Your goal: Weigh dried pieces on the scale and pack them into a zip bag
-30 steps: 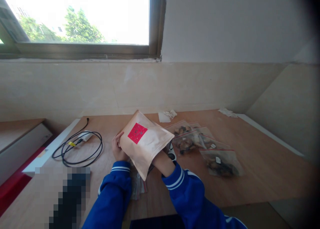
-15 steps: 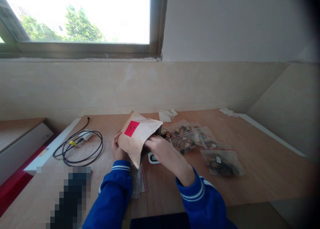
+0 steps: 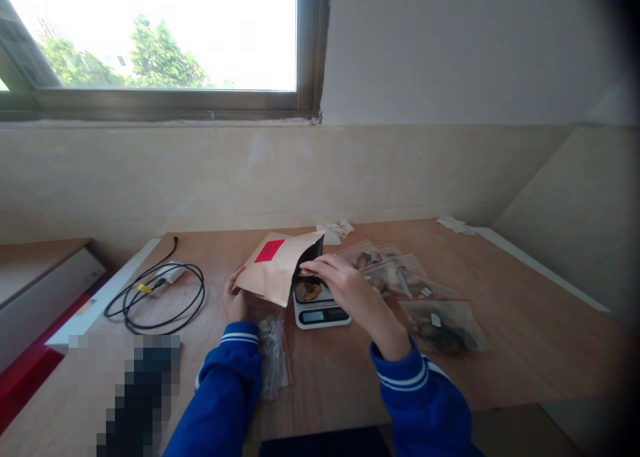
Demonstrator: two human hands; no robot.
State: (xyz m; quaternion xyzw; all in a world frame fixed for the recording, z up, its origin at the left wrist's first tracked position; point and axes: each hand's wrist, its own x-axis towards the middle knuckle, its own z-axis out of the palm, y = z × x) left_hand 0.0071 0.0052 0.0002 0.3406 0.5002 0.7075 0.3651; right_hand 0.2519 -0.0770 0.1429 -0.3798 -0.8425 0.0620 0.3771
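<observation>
Head view on my screen, and the paper bag (image 3: 270, 280) sits right in the middle, held above the table (image 3: 530, 337), tilted, its dark mouth gaping toward the right. A red label (image 3: 270, 250) shows on its upper face. I've got the left hand (image 3: 235, 297) clasping the bag's closed end, fingers wrapped at the edge. Over at the mouth, the right hand (image 3: 343, 277) keeps a narrow pinch, a brown dried piece (image 3: 305, 272) between the fingertips! Just below, partly hidden by bag and hand, is the white scale (image 3: 323, 318), more dried slices (image 3: 311, 291) on top; its display is too small for me to read. Flat clear bags (image 3: 273, 360) lie beside the left wrist. Out to the right, filled plastic bags (image 3: 445, 330) with red seals overlap on the wood. Crumpled paper (image 3: 343, 229) lies near the wall (image 3: 400, 170). Far left, I see a looped black cable (image 3: 204, 290) with a white adapter (image 3: 171, 272), beneath the bright window (image 3: 240, 37).
</observation>
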